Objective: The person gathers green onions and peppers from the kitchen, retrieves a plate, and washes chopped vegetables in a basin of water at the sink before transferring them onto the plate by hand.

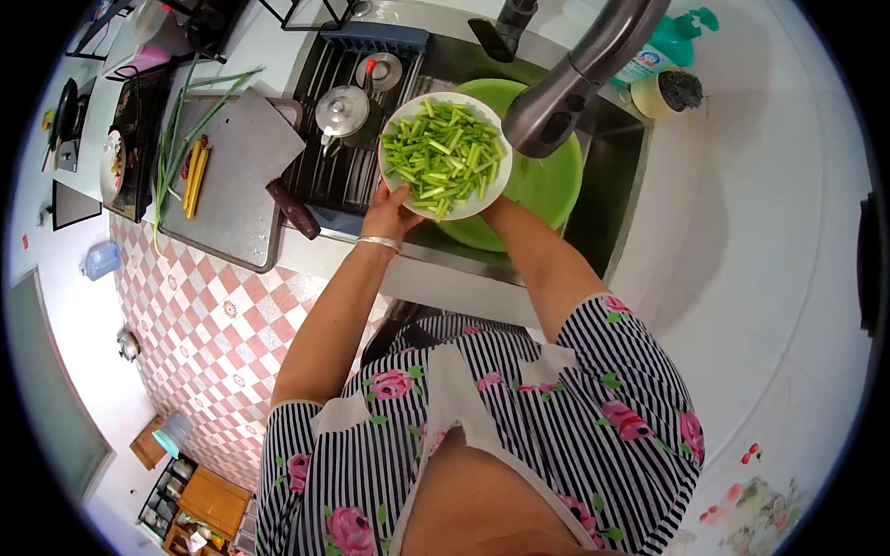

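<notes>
A white plate [507,176] heaped with chopped green stalks [440,153] is held up over the sink's near side. My left hand [391,213] grips its lower left rim, thumb on top and fingers underneath. On the other side my right hand [497,213] supports the plate from below; most of its fingers are hidden behind it. Beneath the plate, a green basin [547,190] sits in the sink [607,185]. Left of the plate, a lidded metal pot [341,113] stands on the dark drying rack [315,171].
A cleaver [246,134] lies on the cutting board [222,239], beside long green onions [170,139] and yellow strips [195,176]. The faucet [565,97] hangs close to the plate's right. A teal pump bottle [660,51] and a scrubber [680,90] stand behind the sink.
</notes>
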{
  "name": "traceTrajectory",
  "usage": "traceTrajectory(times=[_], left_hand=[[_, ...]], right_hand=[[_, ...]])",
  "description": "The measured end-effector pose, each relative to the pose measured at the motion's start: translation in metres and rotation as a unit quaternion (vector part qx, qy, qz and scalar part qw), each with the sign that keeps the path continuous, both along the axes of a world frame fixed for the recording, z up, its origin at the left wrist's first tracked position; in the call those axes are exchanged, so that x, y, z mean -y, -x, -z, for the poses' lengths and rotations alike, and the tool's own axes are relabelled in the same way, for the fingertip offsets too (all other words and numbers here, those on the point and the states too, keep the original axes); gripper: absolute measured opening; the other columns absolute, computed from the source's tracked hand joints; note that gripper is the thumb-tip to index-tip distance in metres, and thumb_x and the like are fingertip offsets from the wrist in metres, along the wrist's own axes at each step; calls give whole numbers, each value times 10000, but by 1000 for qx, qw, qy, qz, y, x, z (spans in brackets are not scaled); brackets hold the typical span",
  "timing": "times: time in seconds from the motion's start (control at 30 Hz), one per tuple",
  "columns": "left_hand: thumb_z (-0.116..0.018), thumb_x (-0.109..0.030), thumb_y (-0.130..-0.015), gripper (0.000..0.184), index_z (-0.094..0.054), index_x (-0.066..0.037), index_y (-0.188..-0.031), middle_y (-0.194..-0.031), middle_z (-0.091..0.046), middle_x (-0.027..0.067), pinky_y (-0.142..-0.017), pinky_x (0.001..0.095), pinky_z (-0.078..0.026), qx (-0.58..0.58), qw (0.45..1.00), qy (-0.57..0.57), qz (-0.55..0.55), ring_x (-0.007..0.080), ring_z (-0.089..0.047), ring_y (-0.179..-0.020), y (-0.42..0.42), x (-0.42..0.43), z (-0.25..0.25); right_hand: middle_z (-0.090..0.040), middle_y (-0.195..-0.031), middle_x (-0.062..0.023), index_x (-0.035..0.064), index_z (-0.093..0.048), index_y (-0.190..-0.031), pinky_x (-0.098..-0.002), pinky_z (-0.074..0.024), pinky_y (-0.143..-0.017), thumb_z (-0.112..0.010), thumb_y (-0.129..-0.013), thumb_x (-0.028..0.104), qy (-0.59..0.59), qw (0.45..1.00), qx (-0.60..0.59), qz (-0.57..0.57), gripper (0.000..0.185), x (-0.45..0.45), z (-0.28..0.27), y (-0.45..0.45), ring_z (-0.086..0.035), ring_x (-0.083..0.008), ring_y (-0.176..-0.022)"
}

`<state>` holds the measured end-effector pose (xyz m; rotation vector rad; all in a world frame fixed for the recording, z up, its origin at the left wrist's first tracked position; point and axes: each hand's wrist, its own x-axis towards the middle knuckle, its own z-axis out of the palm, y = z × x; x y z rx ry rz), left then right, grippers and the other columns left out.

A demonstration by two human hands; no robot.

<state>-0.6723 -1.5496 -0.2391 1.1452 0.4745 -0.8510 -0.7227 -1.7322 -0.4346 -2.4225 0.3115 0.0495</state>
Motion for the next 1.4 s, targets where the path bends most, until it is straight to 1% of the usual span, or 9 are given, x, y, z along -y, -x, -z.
traceTrajectory(times=[0.27, 0.4, 0.47, 0.5, 0.6, 0.8, 1.1, 1.3, 1.4], left_hand=[[-516, -199, -879, 360, -429, -216, -1227, -1095, -560, -3, -643, 285, -540, -1, 1000, 3, 12, 159, -592, -900, 0, 0, 5], [-517, -185, -879, 358, -434, -232, -1225, -1081, -564, -2, -617, 266, -541, 9, 1000, 9, 18, 147, -597, -886, -1, 1, 3], [-516, -172, -877, 356, -444, -234, -1221, -1080, -566, -6, -607, 265, -535, 12, 1000, 12, 15, 146, -595, -887, -1, 2, 7], [-511, -166, -877, 359, -443, -235, -1223, -1085, -565, -5, -615, 272, -529, 10, 1000, 13, 16, 149, -590, -901, -2, 1, 14], [-515, -173, -874, 365, -440, -239, -1226, -1097, -558, -9, -602, 265, -523, 2, 1000, 4, 18, 153, -589, -891, -3, 4, 19], [-527, -192, -873, 328, -462, -266, -1186, -1082, -556, -36, -624, 281, -491, -22, 1000, -11, 19, 148, -575, -882, 1, 18, 26], [-517, -183, -878, 324, -450, -242, -1189, -1093, -542, -18, -669, 317, -508, -25, 999, 18, 26, 175, -566, -925, -1, 21, 28], [-516, -185, -878, 339, -436, -225, -1205, -1108, -534, 2, -668, 317, -517, -19, 1000, 4, 24, 177, -571, -920, 0, 24, 19], [-519, -187, -876, 350, -433, -221, -1213, -1106, -535, 3, -643, 300, -516, -12, 1000, 15, 20, 171, -573, -905, -3, 22, 21]], right_hand=[[-502, -1156, -221, 74, -437, -1251, -381, -411, -871, -534, -854, 254, -135, 985, -14, -105, 447, 8, -1, 44, -495, -323, -1053], [-560, -998, -163, 77, -474, -1200, -356, -451, -738, -539, -862, 250, -269, 950, -158, 30, 385, 45, -6, 55, -539, -261, -895], [-568, -832, -87, 63, -501, -1142, -323, -461, -585, -541, -869, 278, -354, 875, -291, 155, 350, 60, -104, 46, -539, -183, -711], [-490, -687, -21, 61, -534, -1041, -279, -385, -445, -535, -878, 293, -357, 888, -205, 207, 283, 60, -123, 51, -442, -111, -573], [-504, -701, -34, 51, -551, -978, -279, -407, -501, -536, -878, 280, -415, 877, -95, 223, 250, 70, -158, 57, -462, -113, -603], [-553, -893, -123, 60, -564, -964, -358, -446, -661, -569, -825, 196, -83, 978, 178, 76, 195, 43, -230, 38, -555, -271, -776], [-512, -1145, -93, 152, -586, -1076, -366, -457, -790, -604, -754, 175, 49, 997, 55, -22, 323, -3, -264, 21, -543, -291, -961], [-529, -1166, -64, 128, -557, -1116, -341, -450, -807, -519, -855, 184, -222, 974, 49, -5, 269, 38, -277, 19, -552, -208, -1009], [-557, -1072, -61, 60, -559, -1089, -279, -461, -751, -482, -898, 191, -474, 878, 23, 71, 244, 67, -268, 13, -570, -157, -945]])
